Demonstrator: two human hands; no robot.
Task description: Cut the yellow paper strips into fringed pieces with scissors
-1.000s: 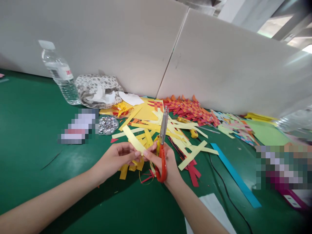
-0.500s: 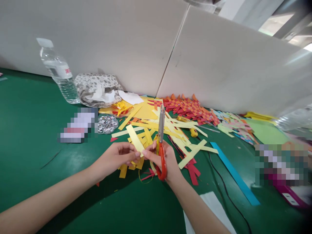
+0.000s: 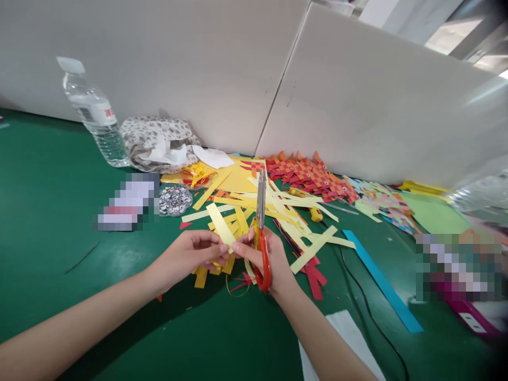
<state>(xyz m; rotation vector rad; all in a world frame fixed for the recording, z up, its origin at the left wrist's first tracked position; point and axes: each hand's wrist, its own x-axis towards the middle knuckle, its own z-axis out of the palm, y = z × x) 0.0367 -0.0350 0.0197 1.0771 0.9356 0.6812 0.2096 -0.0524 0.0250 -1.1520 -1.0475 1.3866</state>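
Between thumb and fingers, my left hand (image 3: 200, 251) pinches the lower end of a pale yellow paper strip (image 3: 219, 223). My right hand (image 3: 273, 259) has its thumb at the same end of the strip, touching or almost touching my left fingertips. Red-handled scissors (image 3: 262, 259) are hooked on my right hand, their blades pointing up and away from me. Under and beyond both hands lies a heap of yellow paper strips (image 3: 291, 214). Red paper strips (image 3: 315, 283) lie just right of my right hand.
A water bottle (image 3: 95, 116) and a patterned cloth pouch (image 3: 159, 140) stand by the white partition (image 3: 178, 63). Googly eyes (image 3: 174, 200) sit in a clear case. Red-and-orange woven paper fish (image 3: 305, 174) are piled at the back. A blue strip (image 3: 381, 280) and a black cable (image 3: 369, 307) lie right.
Both hands keep their hold on the strip and hardly move. The whole view shifts slightly.
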